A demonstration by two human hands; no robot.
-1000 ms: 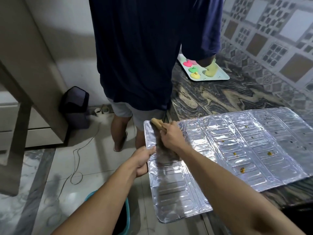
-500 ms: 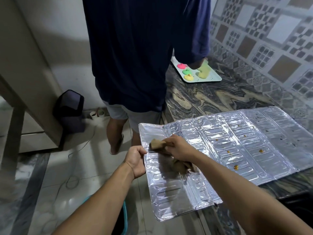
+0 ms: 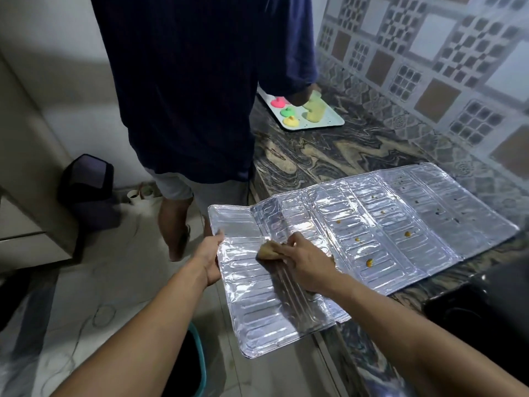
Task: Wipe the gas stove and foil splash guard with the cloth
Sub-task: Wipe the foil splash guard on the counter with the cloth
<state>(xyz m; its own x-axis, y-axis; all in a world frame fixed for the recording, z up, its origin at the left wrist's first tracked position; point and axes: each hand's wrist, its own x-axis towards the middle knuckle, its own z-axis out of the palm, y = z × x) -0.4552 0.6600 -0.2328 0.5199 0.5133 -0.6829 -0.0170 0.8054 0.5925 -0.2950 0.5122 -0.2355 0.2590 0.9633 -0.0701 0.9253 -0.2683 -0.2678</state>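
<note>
The silver foil splash guard lies flat on the marbled counter, its left panels hanging out past the counter's edge. Small orange and dark specks dot its middle and right panels. My left hand grips the guard's left edge. My right hand presses a tan cloth flat on the foil near the left fold. The black gas stove shows only as a dark corner at the lower right.
Another person in a dark blue shirt stands close ahead at the counter, a hand on a tray with coloured pieces. A dark bin stands on the floor to the left, a teal bucket below my left arm, and a tiled wall behind the counter.
My right hand has slid the cloth from the guard's far left corner toward me and to the right across the foil. My left hand stays on the left edge.
</note>
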